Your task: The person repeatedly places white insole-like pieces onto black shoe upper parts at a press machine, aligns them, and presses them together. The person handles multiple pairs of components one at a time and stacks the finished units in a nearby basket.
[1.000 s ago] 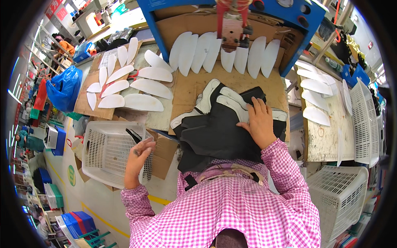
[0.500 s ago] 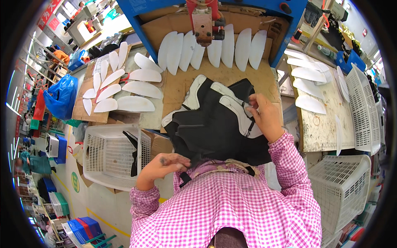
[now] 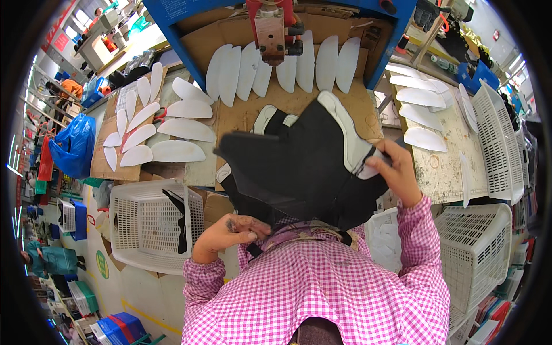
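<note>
I see the right hand [image 3: 397, 169] pinching a black piece [image 3: 293, 167] by its white trim [image 3: 346, 132] over the dark pile [image 3: 241, 194] at the worktable [image 3: 366, 115]; whether the left hand [image 3: 233, 233] grips I cannot tell, so a one-sided pull might drag pieces askew.

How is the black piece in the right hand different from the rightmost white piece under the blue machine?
The black piece has white edging; the white piece is white all over. The black piece looks much bigger than the slim white piece. The right hand pinches the black piece, while nobody touches the white piece. Both have curved edges.
</note>
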Demonstrator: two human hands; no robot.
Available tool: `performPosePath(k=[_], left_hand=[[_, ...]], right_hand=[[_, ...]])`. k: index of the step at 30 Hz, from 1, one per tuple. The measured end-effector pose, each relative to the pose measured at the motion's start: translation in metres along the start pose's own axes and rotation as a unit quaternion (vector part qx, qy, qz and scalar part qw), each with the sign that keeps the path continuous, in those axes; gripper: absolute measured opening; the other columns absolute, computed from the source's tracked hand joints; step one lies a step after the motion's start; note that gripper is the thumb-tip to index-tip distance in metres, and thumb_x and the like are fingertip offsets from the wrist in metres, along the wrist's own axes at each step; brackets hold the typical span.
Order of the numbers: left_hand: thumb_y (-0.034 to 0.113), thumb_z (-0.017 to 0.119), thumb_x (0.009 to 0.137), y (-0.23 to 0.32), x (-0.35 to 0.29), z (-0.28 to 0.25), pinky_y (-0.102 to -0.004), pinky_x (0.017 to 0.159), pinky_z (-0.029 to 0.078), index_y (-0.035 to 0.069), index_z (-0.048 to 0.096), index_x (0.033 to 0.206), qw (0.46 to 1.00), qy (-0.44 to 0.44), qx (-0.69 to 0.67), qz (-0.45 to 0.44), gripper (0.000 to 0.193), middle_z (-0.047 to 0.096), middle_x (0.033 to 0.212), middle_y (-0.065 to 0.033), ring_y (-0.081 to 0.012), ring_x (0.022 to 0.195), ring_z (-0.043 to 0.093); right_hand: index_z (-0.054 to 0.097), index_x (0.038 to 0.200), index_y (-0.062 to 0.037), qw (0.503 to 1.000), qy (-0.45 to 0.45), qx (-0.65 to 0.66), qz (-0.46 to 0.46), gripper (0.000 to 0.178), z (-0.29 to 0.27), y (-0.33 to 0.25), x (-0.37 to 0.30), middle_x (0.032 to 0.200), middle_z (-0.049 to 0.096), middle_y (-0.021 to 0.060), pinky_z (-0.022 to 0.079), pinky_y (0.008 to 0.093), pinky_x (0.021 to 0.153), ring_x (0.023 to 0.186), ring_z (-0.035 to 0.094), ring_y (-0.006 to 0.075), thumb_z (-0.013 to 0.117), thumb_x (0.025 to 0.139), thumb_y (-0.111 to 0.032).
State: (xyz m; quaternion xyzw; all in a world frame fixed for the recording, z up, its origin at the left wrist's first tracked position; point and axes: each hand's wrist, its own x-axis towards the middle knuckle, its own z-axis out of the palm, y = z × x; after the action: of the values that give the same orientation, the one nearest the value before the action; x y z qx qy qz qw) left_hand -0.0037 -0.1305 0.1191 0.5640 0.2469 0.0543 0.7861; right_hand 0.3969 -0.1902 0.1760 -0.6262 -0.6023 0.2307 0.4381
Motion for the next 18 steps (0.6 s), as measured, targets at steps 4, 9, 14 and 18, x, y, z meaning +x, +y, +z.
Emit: performPosePath(k=[4,9,14,18], left_hand=[[0.028,0.075,0.076,-0.016,0.035,0.007,-0.0385,0.107,0.031,-0.002,0.040,0.136,0.983,0.038,-0.103,0.147,0.076,0.047,0.136,-0.0122,-0.0235,0.127,0.042],[0.011,0.060,0.088,-0.002,0.064,0.030,-0.0452,0.108,0.036,-0.003,0.039,0.134,0.889,0.278,-0.218,0.292,0.052,0.047,0.135,-0.0160,-0.0282,0.124,0.047],[0.004,0.052,0.090,0.034,0.060,0.006,-0.0465,0.102,0.044,-0.001,0.047,0.126,0.797,0.314,-0.406,0.318,0.036,0.054,0.127,-0.0161,-0.0308,0.117,0.055],[0.007,0.051,0.092,0.043,0.060,-0.027,-0.0469,0.102,0.044,0.000,0.053,0.122,0.716,0.340,-0.509,0.335,0.031,0.057,0.127,-0.0162,-0.0307,0.118,0.055]], right_hand=[[0.060,0.084,-0.0003,0.991,-0.088,0.098,0.020,0.021,0.015,-0.005,0.052,0.073,0.056,-0.0009,0.040,0.0233,0.060,0.069,0.049,0.0049,0.072,0.083,-0.018],[0.063,0.086,-0.0029,0.984,-0.087,-0.110,-0.111,0.029,0.067,-0.022,0.087,0.073,0.063,0.0055,0.044,0.0315,0.061,0.065,0.058,0.0201,0.074,0.080,-0.028],[0.059,0.117,-0.0060,0.962,0.009,-0.143,-0.231,0.047,0.060,-0.029,0.100,0.127,0.054,0.0163,0.041,0.0388,0.096,0.116,0.051,0.0349,0.073,0.080,-0.029],[0.049,0.131,-0.0019,0.996,0.028,0.064,-0.060,0.050,0.045,-0.004,0.079,0.128,0.055,0.0144,0.039,0.0323,0.098,0.118,0.053,0.0248,0.064,0.089,-0.025]])
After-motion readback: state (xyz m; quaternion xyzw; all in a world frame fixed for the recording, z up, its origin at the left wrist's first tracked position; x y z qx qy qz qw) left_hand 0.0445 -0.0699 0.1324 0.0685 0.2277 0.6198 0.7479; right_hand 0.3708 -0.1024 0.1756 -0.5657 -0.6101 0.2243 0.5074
